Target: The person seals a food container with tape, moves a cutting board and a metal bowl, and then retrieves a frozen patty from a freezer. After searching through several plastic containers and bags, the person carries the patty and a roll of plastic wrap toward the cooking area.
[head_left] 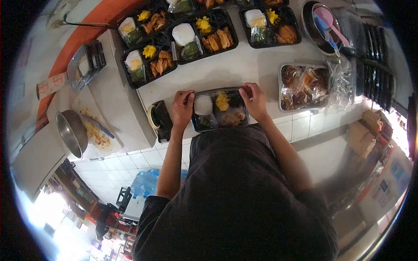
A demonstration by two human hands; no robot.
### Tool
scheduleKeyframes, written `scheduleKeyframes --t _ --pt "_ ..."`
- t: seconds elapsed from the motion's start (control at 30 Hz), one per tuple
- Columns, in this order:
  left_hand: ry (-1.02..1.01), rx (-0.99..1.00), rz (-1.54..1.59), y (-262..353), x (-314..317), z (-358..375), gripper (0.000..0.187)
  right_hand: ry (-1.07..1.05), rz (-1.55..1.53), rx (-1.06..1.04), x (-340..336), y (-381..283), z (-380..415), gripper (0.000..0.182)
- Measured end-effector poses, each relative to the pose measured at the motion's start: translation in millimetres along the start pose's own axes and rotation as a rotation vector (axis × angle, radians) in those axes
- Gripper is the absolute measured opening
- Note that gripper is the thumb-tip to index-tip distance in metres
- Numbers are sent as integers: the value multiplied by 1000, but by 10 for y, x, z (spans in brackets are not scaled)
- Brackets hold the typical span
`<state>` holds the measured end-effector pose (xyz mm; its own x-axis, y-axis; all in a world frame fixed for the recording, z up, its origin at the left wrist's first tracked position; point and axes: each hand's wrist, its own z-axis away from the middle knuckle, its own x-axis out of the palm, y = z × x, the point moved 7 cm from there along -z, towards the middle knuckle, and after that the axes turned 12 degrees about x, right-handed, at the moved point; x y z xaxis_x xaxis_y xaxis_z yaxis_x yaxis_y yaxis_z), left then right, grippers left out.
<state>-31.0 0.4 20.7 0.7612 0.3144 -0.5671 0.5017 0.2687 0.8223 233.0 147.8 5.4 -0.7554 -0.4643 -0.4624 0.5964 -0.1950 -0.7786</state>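
A black meal box under a clear plastic lid lies on the counter's near edge, right in front of my body. Through the lid show white rice, a yellow garnish and browned fried pieces. My left hand is closed at the box's far left corner, thumb and fingers pinching the rim. At the far right corner, my right hand grips the rim the same way. Just left of my left hand stands a tape dispenser with a roll of tape.
Open filled meal boxes line the back of the counter. To the right are a metal tray of bagged brown sauce, a bowl with pink and blue scoops and stacked black containers. A knife and a steel bowl lie left.
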Motion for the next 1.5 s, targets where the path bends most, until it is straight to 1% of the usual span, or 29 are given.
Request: scheduleKeyframes --t 0.07,0.17,0.27,0.5,0.57,0.6,0.67,0.7,0.77,0.9,0.97,1.0,1.07,1.1,1.17,1.2,1.27,1.3,1.37,1.4,1.47,1.5 --pt "29 53 -107 18 11 19 26 26 33 -112 -2 -39 18 24" --pt "46 64 -92 61 48 29 27 9 35 -160 11 -28 13 23" --pt "87 127 -94 89 76 28 27 -16 89 -156 34 -17 -17 22" --pt "120 114 -56 72 89 15 27 -64 48 -165 89 10 -78 20" --pt "141 126 -28 99 57 11 27 -74 106 -261 69 -132 -57 16" --pt "142 122 -29 97 48 14 27 -78 106 -260 59 -184 -53 16" --pt "138 136 -92 110 46 17 26 -80 253 -238 73 -254 -39 13" --pt "136 135 -92 88 61 19 26 -81 254 -236 70 -242 -41 13" --pt "136 130 -70 39 76 23 26 -102 323 -230 108 -221 -59 15" --pt "122 139 -115 165 43 12 25 -79 384 -256 111 -121 -29 18" --pt "78 100 -176 229 36 14 27 -110 400 -252 95 -64 12 31" --pt "78 100 -179 198 32 49 27 -110 397 -253 65 -92 73 31" --pt "8 19 -160 36 117 138 33 -156 405 -155 -21 -93 254 47" --pt "7 20 -160 47 124 182 33 -155 405 -154 -56 -70 376 47" --pt "55 82 -67 133 147 258 46 -227 310 -55 -103 84 572 62" --pt "56 82 -65 121 182 327 46 -226 312 -55 -143 161 671 62" --pt "179 78 -72 40 215 517 57 -460 130 233 -75 530 857 63" --pt "175 85 -65 -15 246 631 57 -450 131 235 -65 618 881 63" --pt "-19 21 -71 -166 332 869 62 -361 15 266 -66 774 953 58" --pt "-21 24 -73 -139 334 887 62 -359 11 265 -66 739 973 58" --pt "-22 12 -34 -86 336 955 63 -302 -111 327 -102 694 1000 46" --pt "-18 11 -37 -97 341 994 63 -306 -111 325 -76 744 1037 46"
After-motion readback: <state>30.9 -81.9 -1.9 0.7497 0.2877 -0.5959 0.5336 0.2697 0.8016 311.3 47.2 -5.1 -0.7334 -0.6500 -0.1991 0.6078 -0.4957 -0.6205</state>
